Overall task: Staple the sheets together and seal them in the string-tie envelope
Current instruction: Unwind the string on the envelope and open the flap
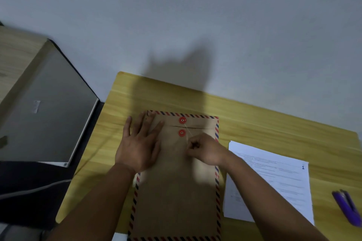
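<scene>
A brown string-tie envelope (176, 191) with a red and blue striped border lies lengthwise on the yellow wooden table (274, 123). Its flap is folded down, with two red buttons (182, 120) near the top. My left hand (141, 143) presses flat on the envelope's upper left corner, fingers straight. My right hand (205, 149) is curled just below and right of the lower button and pinches the thin string (188, 131), which runs up to the top button. White printed sheets (274, 182) lie to the right of the envelope. A purple stapler (347, 208) lies at the table's right edge.
A closed grey laptop (49, 107) on a dark sleeve sits on another surface to the left. A grey wall stands right behind the table. The table's far edge runs close behind the envelope's top.
</scene>
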`<move>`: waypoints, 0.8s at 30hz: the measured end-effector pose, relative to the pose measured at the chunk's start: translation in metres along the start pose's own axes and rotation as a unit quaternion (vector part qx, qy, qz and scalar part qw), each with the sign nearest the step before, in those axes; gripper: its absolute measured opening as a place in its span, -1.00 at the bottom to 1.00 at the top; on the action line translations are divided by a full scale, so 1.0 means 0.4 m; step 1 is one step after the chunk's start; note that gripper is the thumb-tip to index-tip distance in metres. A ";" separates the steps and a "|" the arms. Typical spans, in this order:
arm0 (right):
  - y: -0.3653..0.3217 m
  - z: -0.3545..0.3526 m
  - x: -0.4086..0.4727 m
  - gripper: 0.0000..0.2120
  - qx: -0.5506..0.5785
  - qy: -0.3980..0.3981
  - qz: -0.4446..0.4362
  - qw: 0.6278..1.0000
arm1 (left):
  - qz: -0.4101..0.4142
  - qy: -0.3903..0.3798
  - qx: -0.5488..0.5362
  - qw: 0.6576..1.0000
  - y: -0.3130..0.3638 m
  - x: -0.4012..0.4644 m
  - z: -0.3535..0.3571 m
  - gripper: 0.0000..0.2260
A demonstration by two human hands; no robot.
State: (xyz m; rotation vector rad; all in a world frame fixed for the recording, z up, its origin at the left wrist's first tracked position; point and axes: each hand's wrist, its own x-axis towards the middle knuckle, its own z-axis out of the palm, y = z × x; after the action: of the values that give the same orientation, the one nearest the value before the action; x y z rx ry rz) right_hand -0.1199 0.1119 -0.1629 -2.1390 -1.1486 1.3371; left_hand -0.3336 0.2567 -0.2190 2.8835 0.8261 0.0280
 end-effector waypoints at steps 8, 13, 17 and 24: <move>-0.051 -0.161 0.091 -0.85 -0.168 0.257 0.000 0.952 | 0.004 0.001 -0.009 1.000 0.001 0.000 -0.010 -0.43; -0.069 -0.145 0.132 -0.70 -0.373 0.346 -0.164 0.845 | 0.015 0.024 -0.047 0.998 -0.004 -0.002 -0.005 -0.59; -0.061 -0.115 0.109 -0.70 -0.458 0.310 -0.274 0.787 | 0.007 0.022 -0.035 0.999 -0.003 -0.001 -0.002 -0.50; 0.029 -0.085 0.107 -0.47 -0.437 0.181 -0.186 0.861 | -0.018 0.015 -0.027 0.999 0.002 -0.002 -0.001 -0.34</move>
State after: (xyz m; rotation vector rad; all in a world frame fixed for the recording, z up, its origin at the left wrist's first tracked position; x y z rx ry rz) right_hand -0.0759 0.1424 -0.1787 -2.3531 -2.1069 0.1876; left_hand -0.3339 0.2558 -0.2187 2.8239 0.8700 0.0873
